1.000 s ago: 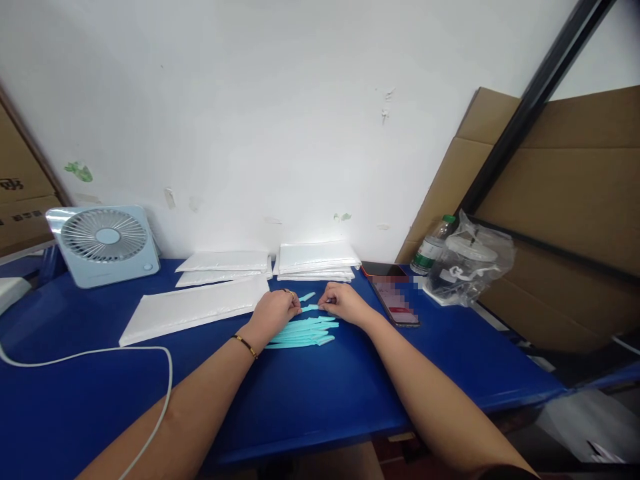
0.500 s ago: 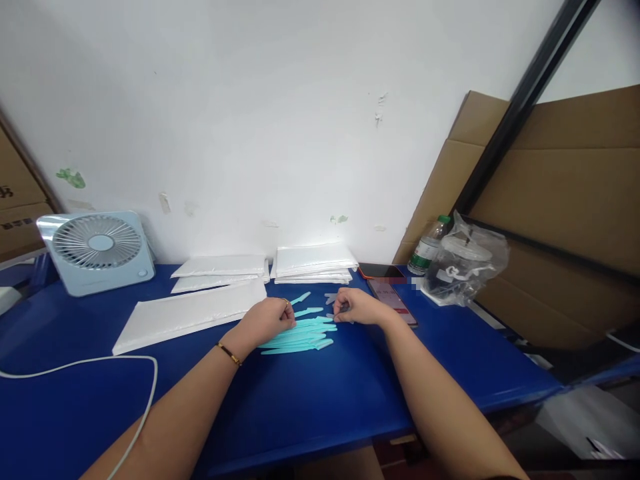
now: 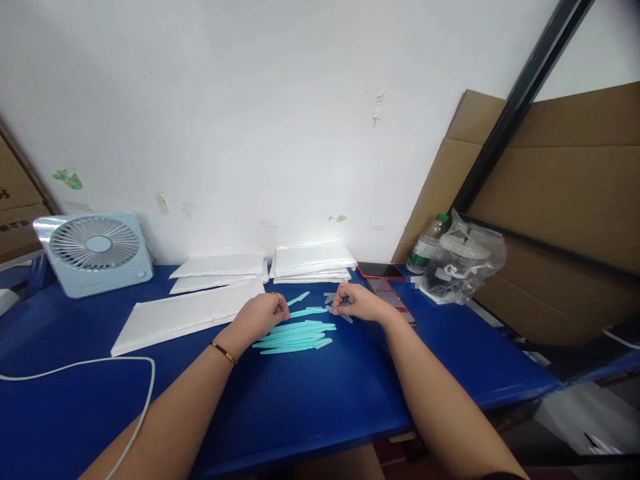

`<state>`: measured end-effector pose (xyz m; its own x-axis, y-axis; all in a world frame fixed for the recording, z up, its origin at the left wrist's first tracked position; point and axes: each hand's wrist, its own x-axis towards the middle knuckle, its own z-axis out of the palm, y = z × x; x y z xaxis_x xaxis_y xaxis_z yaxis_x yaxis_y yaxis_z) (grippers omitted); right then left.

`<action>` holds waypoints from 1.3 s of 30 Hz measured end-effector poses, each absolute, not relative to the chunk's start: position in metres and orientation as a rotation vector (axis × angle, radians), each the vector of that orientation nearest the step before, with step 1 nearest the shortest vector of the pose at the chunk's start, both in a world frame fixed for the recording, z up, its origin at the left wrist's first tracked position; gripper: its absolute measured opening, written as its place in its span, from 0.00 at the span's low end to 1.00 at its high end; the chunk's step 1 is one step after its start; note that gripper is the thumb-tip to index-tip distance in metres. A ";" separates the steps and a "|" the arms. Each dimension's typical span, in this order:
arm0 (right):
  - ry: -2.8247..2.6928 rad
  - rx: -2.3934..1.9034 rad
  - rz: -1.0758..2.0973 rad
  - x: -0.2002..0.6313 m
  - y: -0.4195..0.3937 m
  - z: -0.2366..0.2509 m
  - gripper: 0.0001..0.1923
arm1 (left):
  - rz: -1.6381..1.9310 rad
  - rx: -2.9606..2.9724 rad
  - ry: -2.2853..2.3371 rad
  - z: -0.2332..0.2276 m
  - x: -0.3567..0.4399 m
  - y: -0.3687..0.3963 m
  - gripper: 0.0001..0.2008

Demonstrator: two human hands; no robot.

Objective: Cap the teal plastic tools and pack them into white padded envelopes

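My left hand [image 3: 264, 315] is closed in a pinch on the handle end of a turquoise eyebrow razor [image 3: 311, 311], which points right toward my other hand. Opposite it, my right hand [image 3: 359, 303] has thumb and forefinger pinched at a small clear plastic cap [image 3: 329, 309] by the razor's tip. Whether the cap is on the tip, I cannot tell. Just below, a pile of turquoise razors [image 3: 295, 337] lies on the blue table. Another razor [image 3: 300, 298] rests above the held one. More clear caps [image 3: 346, 319] lie under and around my right fingers, partly hidden.
White padded mailers [image 3: 190, 315] lie at left, with two stacks [image 3: 313, 260] against the wall. Right of my hands are two phones [image 3: 383, 271], a bottle [image 3: 427, 245] and a bagged cup [image 3: 460, 260]. A fan [image 3: 97, 250] stands far left; a white cable [image 3: 153, 380] crosses my left forearm.
My left hand has moved slightly up and left, off the top of the razor pile, and now pinches the single razor above it. My right hand has shifted up a little, showing more caps.
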<state>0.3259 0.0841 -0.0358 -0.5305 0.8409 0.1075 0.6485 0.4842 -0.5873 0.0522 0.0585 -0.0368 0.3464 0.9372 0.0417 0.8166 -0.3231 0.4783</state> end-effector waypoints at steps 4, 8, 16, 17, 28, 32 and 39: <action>-2.409 -1.196 0.624 0.315 0.084 -0.038 0.07 | 0.436 2.334 1.536 -0.037 0.057 0.059 0.07; -2.484 -1.138 0.456 0.298 0.084 -0.039 0.04 | 0.447 2.495 1.571 -0.037 0.060 0.062 0.07; -2.315 -1.309 0.354 0.314 0.084 -0.031 0.04 | 0.480 2.489 1.608 -0.033 0.057 0.059 0.09; -2.322 -1.341 0.383 0.320 0.082 -0.028 0.04 | 0.439 2.485 1.560 -0.033 0.056 0.058 0.09; -2.484 -1.522 0.236 0.315 0.078 -0.034 0.06 | 0.313 2.326 1.508 -0.034 0.060 0.050 0.06; -2.472 -1.336 0.241 0.311 0.080 -0.038 0.04 | 0.398 2.277 1.532 -0.033 0.056 0.052 0.08; -2.303 -1.148 0.792 0.308 0.078 -0.036 0.10 | 0.467 2.268 1.602 -0.032 0.054 0.055 0.09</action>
